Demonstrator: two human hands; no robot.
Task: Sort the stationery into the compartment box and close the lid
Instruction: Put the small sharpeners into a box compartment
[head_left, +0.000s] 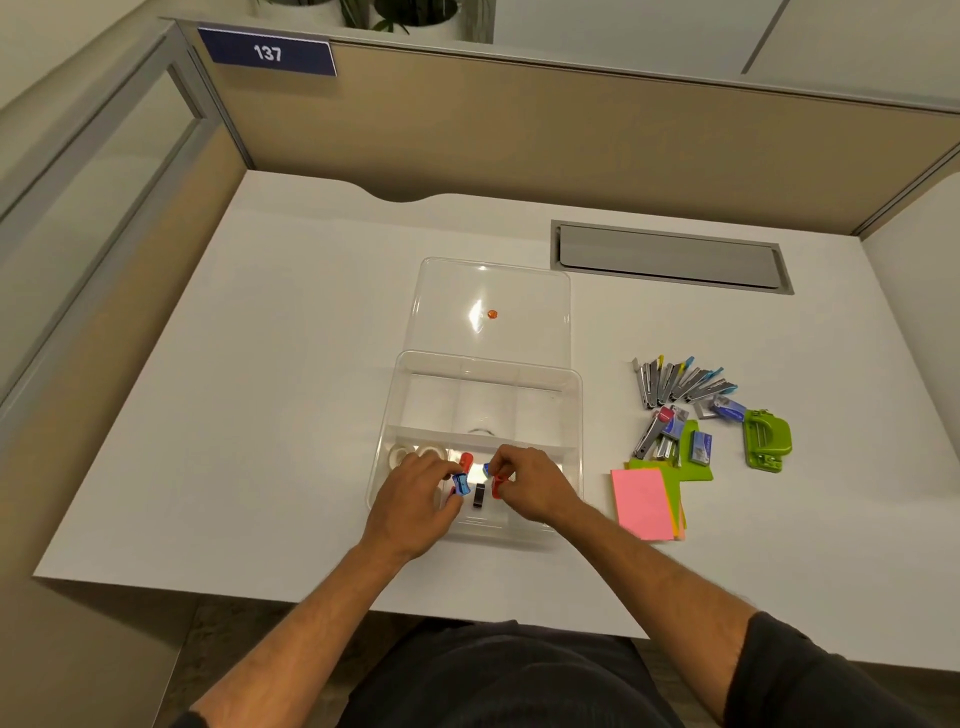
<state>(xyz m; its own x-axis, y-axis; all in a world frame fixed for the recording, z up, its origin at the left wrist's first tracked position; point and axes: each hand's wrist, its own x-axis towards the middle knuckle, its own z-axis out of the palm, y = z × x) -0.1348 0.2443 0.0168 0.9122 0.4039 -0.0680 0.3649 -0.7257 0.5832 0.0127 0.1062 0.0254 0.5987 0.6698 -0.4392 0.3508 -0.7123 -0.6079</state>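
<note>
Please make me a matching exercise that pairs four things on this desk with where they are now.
Things:
1. Hole punch
2. Pink notes
3. Lid
4. Blue sharpener

Places:
A. In the left hand's grip, inside the box
B. Open, lying flat behind the box
C. Far right of the desk, beside the staplers
D. Just right of the box, at the near end of the pile

Pairs: 1-C, 2-D, 3-B, 4-A
</note>
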